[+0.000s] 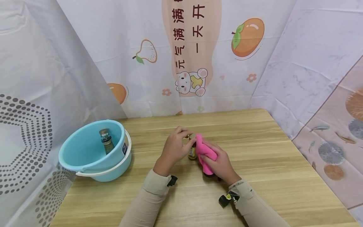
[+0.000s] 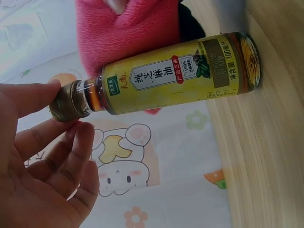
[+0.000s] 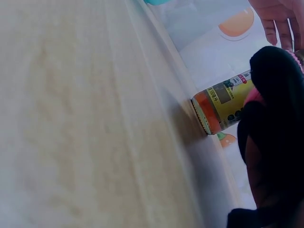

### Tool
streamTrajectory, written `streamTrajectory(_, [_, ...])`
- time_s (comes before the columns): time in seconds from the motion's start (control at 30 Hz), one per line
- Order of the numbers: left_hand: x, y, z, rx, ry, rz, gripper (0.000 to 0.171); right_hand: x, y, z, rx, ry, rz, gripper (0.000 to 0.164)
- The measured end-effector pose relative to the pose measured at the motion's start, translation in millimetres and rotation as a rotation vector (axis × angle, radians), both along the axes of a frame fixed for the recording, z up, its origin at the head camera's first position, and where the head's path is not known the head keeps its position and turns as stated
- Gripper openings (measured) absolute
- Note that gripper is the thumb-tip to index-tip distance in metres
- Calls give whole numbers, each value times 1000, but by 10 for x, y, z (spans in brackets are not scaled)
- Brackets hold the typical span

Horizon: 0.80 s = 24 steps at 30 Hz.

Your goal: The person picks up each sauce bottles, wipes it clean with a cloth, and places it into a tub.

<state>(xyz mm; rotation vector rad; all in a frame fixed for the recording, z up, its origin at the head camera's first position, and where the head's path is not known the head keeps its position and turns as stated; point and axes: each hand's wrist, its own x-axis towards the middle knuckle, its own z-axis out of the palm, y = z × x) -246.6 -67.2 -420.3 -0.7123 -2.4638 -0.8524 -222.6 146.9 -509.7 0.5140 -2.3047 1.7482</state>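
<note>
A small glass bottle of sesame oil point(image 2: 164, 73) with a yellow label stands upright, its base right at the wooden table. My left hand point(image 1: 175, 146) pinches its gold-coloured cap point(image 2: 64, 105) between thumb and forefinger, while the other fingers curve loosely below. In my right hand point(image 1: 220, 163) is a bunched pink cloth point(image 1: 203, 147), fluffy in the left wrist view, with a dark part at its lower end. The cloth lies right against the bottle's right side and hides some of it in the head view. Dark material covers much of the right hand in the right wrist view.
At the left of the table point(image 1: 255, 145) stands a light blue bucket point(image 1: 85, 164) with a white handle. Another bottle point(image 1: 107, 143), dark with a gold cap, leans inside it. Printed curtains point(image 1: 136, 28) hang behind the table and along both sides.
</note>
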Motion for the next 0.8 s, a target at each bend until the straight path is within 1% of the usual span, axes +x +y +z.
streamTrajectory(0.13, [1,-2,-1,0,-3,-3,28,-3,3,-4,34,-37,-16,52])
streamTrajectory(0.37, [8,-12,-12,12,-17,-10,28,-7,-12,-38,110,-152,-72,50])
streamTrajectory(0.53, [-1,-11,-27,13,1,-6,28,-8,-18,-48,143,-190,-90,47])
streamTrajectory(0.63, [-8,-6,-29,-3,35,29,31,-11,-16,-48,159,-207,-97,46])
streamTrajectory(0.73, [-8,0,-27,-14,56,99,39,-9,-11,-44,168,-223,-96,47])
streamTrajectory(0.8, [-3,2,-27,-11,55,142,43,-11,-9,-43,167,-235,-93,47])
